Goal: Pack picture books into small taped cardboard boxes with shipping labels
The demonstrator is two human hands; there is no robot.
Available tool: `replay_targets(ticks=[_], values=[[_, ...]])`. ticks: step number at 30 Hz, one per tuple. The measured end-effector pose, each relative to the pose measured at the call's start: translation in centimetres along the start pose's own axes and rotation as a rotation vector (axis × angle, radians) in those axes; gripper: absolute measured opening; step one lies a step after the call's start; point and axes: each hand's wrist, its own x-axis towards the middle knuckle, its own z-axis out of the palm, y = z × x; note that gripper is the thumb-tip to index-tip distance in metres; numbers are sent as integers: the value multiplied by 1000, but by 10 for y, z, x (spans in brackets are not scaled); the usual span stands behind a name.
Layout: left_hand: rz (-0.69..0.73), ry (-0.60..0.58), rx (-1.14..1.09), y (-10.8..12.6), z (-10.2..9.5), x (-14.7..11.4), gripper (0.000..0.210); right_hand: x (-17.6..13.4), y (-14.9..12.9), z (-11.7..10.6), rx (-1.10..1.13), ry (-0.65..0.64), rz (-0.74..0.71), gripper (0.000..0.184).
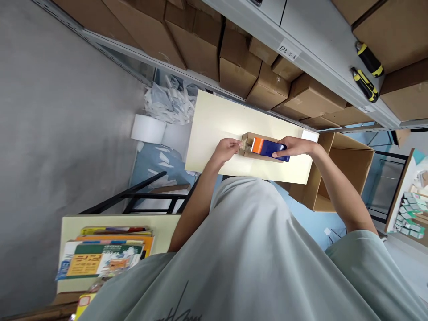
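A small, narrow cardboard box (249,154) lies on the cream tabletop (214,129) in front of me. My right hand (297,146) grips a blue and orange tape dispenser (271,148) over the box, its toothed orange end facing left. A strip of clear tape (244,144) shows at the box's left end. The fingers of my left hand (227,150) pinch the strip's end there, against or just beside the box. The dispenser hides much of the box's top.
Shelves with cardboard boxes (239,67) run behind the table; two utility knives (365,84) lie on the upper shelf. A large open carton (347,171) stands at the right. White rolls (148,128) and crumpled plastic are at the left. Books (103,258) lie at lower left.
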Motion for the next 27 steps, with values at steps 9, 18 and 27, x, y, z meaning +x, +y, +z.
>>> replay_targets(ticks=[9,18,27], values=[[7,-29,-33,-6,-13,-6,33,-15,9,-6,24,-110,25,72],[-49,41,-6,-19,1,22,27,11,22,-13,-61,-69,58,72],[-88,87,25,-34,7,38,27,30,28,-11,-89,-51,73,68]])
